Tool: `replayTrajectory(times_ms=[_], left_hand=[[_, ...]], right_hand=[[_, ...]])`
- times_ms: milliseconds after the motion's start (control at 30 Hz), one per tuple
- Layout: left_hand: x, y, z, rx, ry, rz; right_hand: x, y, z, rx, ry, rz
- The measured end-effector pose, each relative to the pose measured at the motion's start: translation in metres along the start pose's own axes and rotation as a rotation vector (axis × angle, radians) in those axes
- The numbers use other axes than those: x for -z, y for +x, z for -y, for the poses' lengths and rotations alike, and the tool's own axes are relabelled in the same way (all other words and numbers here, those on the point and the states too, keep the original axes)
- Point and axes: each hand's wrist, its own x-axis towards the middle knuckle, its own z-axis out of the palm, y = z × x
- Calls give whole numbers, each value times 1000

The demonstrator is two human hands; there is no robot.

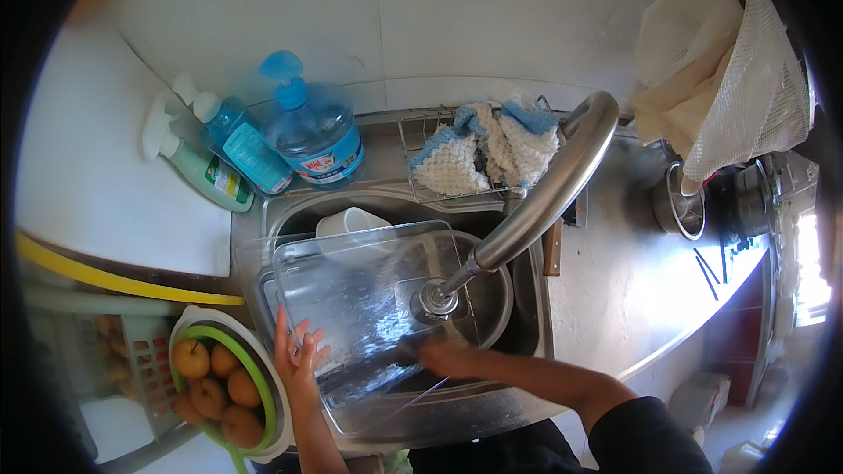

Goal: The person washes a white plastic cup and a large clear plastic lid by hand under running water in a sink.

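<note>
A clear plastic rectangular tray (pixel 355 296) lies across the steel sink, with water from the tap spout (pixel 437 299) splashing on it. At its left rim is my left hand (pixel 299 352), fingers spread and pointing up. The hand touches the rim, but whether it grips it is unclear. My right hand (pixel 448 357) is over the tray's lower right part, blurred, and whether anything is in it cannot be made out. Beneath the tray, a round metal basin (pixel 506 303) and a white cup-like vessel (pixel 352 218) sit in the sink.
Pump bottle (pixel 316 131), blue bottle (pixel 247 145) and green spray bottle (pixel 204 171) stand behind the sink. A wire rack (pixel 421 128) holds cloths (pixel 487 151). The curved tap (pixel 560 184) arches over the tray. Round brown fruit (pixel 208 398) fills a green-rimmed colander (pixel 269 401). A wooden handle (pixel 552 250) lies at right.
</note>
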Motion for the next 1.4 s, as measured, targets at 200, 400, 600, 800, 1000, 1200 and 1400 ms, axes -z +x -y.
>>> replayTrajectory(times_ms=[200,400,600,800,1000,1200,1400], left_hand=[[0,5,3,41,19,0],[5,12,8,91,59,18],[-1,5,1,87,82,12],[10,15,26,30,14,22],[-6,16,25,142,-65,16],[6,29,52,-13,-61,50],[-5,19,29,118,-55,28]], right_hand=[[14,16,0,-447,-90,-284],[31,36,35,253,-94,-251],[53,65,7,-139,-127,-729],[38,81,77,473,-284,-194],[67,97,35,197,-278,-500],[38,101,90,438,-218,-353],[55,52,-40,65,164,-456]])
